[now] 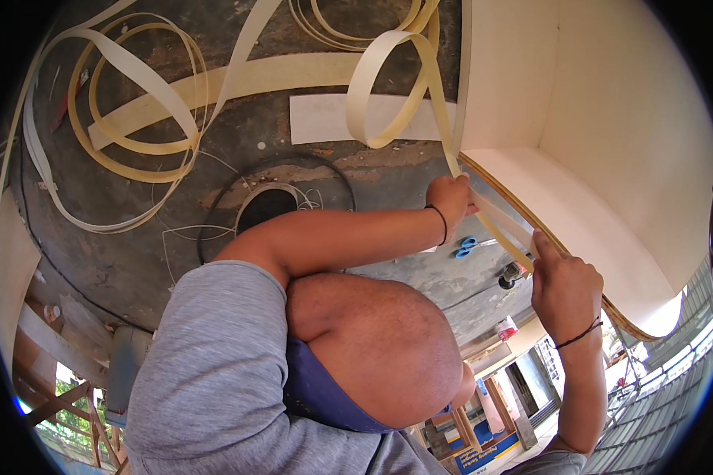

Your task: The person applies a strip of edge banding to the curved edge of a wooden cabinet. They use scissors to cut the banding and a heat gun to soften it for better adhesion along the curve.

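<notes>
A cream edge-banding strip (499, 226) runs between my two hands beside a curved board edge (523, 218) of a white cabinet (602, 214). My left hand (449, 202) pinches the strip near the board's upper corner. Farther down the edge, my right hand (566, 289) grips the same strip, its index finger pointing up along it. From my left hand the strip goes up into a loose loop (359, 103). Its contact with the edge is hard to make out.
Coiled strips (135, 162) lie on the grey floor at the far left, near a white flat board (317, 119). Blue-handled scissors (466, 247) and a small dark tool (509, 275) rest below my hands. A black cable (249, 168) loops round a dark round opening (268, 207).
</notes>
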Action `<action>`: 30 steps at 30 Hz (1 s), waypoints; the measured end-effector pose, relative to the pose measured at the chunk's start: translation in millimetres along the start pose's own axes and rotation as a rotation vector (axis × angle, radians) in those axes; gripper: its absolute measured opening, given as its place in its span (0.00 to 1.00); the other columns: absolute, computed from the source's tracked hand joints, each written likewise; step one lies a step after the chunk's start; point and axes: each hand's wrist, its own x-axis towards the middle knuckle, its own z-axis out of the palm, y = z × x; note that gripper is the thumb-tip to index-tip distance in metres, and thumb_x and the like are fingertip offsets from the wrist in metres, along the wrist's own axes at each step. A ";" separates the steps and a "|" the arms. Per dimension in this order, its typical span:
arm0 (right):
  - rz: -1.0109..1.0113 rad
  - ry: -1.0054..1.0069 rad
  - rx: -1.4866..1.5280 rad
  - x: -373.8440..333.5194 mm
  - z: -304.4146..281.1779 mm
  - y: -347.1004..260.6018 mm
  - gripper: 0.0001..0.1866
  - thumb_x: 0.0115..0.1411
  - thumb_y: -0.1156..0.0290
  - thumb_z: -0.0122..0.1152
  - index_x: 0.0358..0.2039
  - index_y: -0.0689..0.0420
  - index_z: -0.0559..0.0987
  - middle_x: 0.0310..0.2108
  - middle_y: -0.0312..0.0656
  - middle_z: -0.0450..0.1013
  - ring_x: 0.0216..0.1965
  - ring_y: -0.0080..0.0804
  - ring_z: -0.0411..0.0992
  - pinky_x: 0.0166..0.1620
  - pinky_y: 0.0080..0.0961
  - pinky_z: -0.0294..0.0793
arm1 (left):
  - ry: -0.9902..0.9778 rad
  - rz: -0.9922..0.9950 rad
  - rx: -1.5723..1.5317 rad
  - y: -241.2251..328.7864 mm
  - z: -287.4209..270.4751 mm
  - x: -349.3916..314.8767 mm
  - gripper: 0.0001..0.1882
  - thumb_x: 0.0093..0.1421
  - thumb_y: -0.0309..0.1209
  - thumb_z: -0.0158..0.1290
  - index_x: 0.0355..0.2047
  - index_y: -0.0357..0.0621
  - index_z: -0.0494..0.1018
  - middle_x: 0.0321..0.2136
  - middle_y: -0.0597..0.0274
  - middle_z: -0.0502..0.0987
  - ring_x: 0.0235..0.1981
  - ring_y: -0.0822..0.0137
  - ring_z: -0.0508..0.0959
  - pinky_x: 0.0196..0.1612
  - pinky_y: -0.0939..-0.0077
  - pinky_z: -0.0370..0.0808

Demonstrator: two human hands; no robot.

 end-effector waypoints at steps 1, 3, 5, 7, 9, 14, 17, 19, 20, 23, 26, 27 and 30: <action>0.006 -0.007 -0.001 0.0 -0.1 1.2 0.21 0.58 0.68 0.59 0.54 0.51 0.75 0.21 0.47 0.76 0.24 0.47 0.78 0.30 0.41 0.77 | 0.002 -0.008 -0.014 -0.2 -0.9 -0.2 0.16 0.68 0.36 0.47 0.36 0.30 0.70 0.34 0.50 0.76 0.35 0.61 0.82 0.39 0.70 0.83; 0.014 0.003 0.002 -0.2 1.9 3.0 0.22 0.58 0.68 0.59 0.54 0.51 0.75 0.21 0.47 0.76 0.24 0.47 0.78 0.30 0.41 0.77 | -0.004 -0.005 -0.038 0.2 -0.7 1.0 0.16 0.67 0.36 0.46 0.36 0.30 0.70 0.34 0.50 0.76 0.34 0.61 0.81 0.40 0.70 0.83; 0.024 0.011 -0.002 0.2 3.6 4.1 0.22 0.58 0.68 0.59 0.54 0.51 0.75 0.21 0.48 0.76 0.25 0.47 0.78 0.31 0.40 0.77 | -0.009 0.013 -0.046 2.2 0.6 2.1 0.16 0.67 0.36 0.46 0.36 0.31 0.70 0.34 0.50 0.76 0.33 0.62 0.81 0.39 0.71 0.82; 0.046 0.015 -0.015 0.5 3.4 4.4 0.22 0.57 0.68 0.59 0.55 0.51 0.75 0.21 0.48 0.76 0.25 0.47 0.78 0.31 0.40 0.77 | -0.021 0.039 -0.038 5.0 7.3 4.9 0.16 0.67 0.36 0.47 0.36 0.31 0.70 0.34 0.51 0.76 0.32 0.63 0.81 0.39 0.71 0.82; 0.055 0.020 -0.014 -0.3 4.4 3.6 0.23 0.57 0.69 0.60 0.55 0.51 0.74 0.22 0.48 0.76 0.25 0.47 0.78 0.31 0.40 0.77 | -0.039 0.020 0.000 6.4 11.4 5.3 0.14 0.67 0.34 0.46 0.39 0.30 0.70 0.34 0.52 0.76 0.35 0.63 0.81 0.43 0.71 0.82; 0.056 0.024 -0.021 1.5 4.4 3.8 0.25 0.57 0.69 0.59 0.57 0.51 0.73 0.24 0.48 0.77 0.25 0.47 0.78 0.31 0.41 0.78 | -0.002 0.037 0.024 4.1 16.9 8.6 0.15 0.67 0.35 0.48 0.39 0.32 0.71 0.32 0.57 0.76 0.33 0.67 0.80 0.44 0.74 0.81; 0.066 0.016 -0.030 2.2 6.2 2.4 0.25 0.58 0.69 0.59 0.58 0.51 0.72 0.25 0.48 0.77 0.26 0.46 0.78 0.31 0.40 0.77 | -0.006 0.074 0.021 3.4 16.5 12.6 0.15 0.67 0.36 0.49 0.38 0.32 0.71 0.31 0.58 0.76 0.31 0.68 0.79 0.43 0.75 0.81; 0.077 -0.001 -0.032 3.4 5.6 1.2 0.25 0.58 0.68 0.59 0.58 0.51 0.72 0.25 0.48 0.78 0.26 0.46 0.78 0.31 0.40 0.77 | -0.013 0.071 0.044 4.5 16.5 13.6 0.15 0.67 0.36 0.49 0.38 0.32 0.71 0.32 0.57 0.76 0.32 0.68 0.79 0.42 0.76 0.81; 0.075 0.001 -0.033 3.7 6.0 1.1 0.25 0.58 0.68 0.59 0.58 0.51 0.72 0.25 0.48 0.78 0.26 0.46 0.78 0.31 0.40 0.77 | -0.008 0.067 0.046 5.4 17.0 13.3 0.15 0.67 0.36 0.49 0.38 0.32 0.71 0.32 0.57 0.76 0.32 0.68 0.80 0.42 0.76 0.81; 0.070 0.002 -0.037 5.3 7.1 0.9 0.26 0.58 0.68 0.58 0.58 0.51 0.72 0.26 0.48 0.78 0.26 0.46 0.78 0.31 0.40 0.77 | 0.003 0.067 0.049 6.6 18.2 13.9 0.16 0.67 0.37 0.49 0.39 0.31 0.71 0.33 0.55 0.77 0.33 0.67 0.80 0.41 0.76 0.82; 0.070 -0.001 -0.038 6.7 6.6 -0.2 0.26 0.58 0.69 0.58 0.58 0.51 0.71 0.26 0.48 0.78 0.26 0.46 0.78 0.31 0.40 0.77 | 0.001 0.079 0.058 7.3 17.4 15.0 0.17 0.67 0.37 0.49 0.39 0.30 0.70 0.33 0.55 0.78 0.34 0.66 0.81 0.42 0.76 0.82; 0.067 0.006 -0.038 6.7 7.9 -0.2 0.26 0.58 0.69 0.58 0.58 0.51 0.71 0.26 0.47 0.78 0.26 0.46 0.78 0.31 0.40 0.77 | -0.001 0.078 0.068 7.6 17.2 15.4 0.17 0.67 0.38 0.49 0.39 0.30 0.70 0.33 0.55 0.78 0.33 0.66 0.81 0.42 0.76 0.82; 0.054 0.022 -0.032 6.6 8.5 -0.8 0.26 0.58 0.69 0.58 0.59 0.52 0.71 0.25 0.47 0.77 0.25 0.46 0.78 0.30 0.40 0.77 | -0.014 0.080 0.066 8.7 17.5 14.5 0.18 0.67 0.39 0.50 0.40 0.31 0.70 0.34 0.55 0.77 0.34 0.66 0.81 0.42 0.76 0.81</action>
